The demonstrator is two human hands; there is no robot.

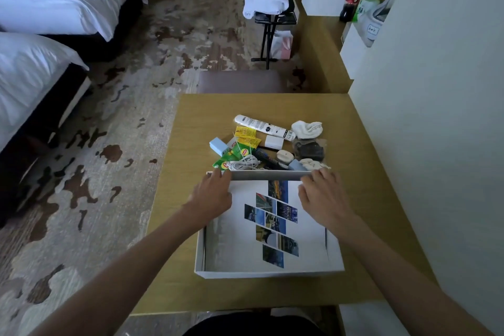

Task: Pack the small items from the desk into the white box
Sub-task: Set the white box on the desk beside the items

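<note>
Wooden surface [191,267] carried everything. White box [268,273] sat open near its front edge, landmark for the rest. Inside the box lay a white sheet [240,240] printed with a diagonal cluster of small photos; no readable text on it. Left hand [214,194] rested on the box's far left corner, fingers spread over the rim, grip loose, nothing enclosed. Right hand [321,194] sat on the far right rim, fingers curled over the edge; can't tell how firmly it gripped the wall.

Small items were piled just beyond the box's far wall: white tube [264,127] with dark print and a QR-like patch, text too small to read; balled white sock [307,128]; dark packet [309,150]; white charger block [273,142]; light blue adapter [219,145]; yellow sachets [246,136]; green sachets [231,157] with a red-yellow logo, unreadable; coiled white cable [245,163] touching the wall.
</note>
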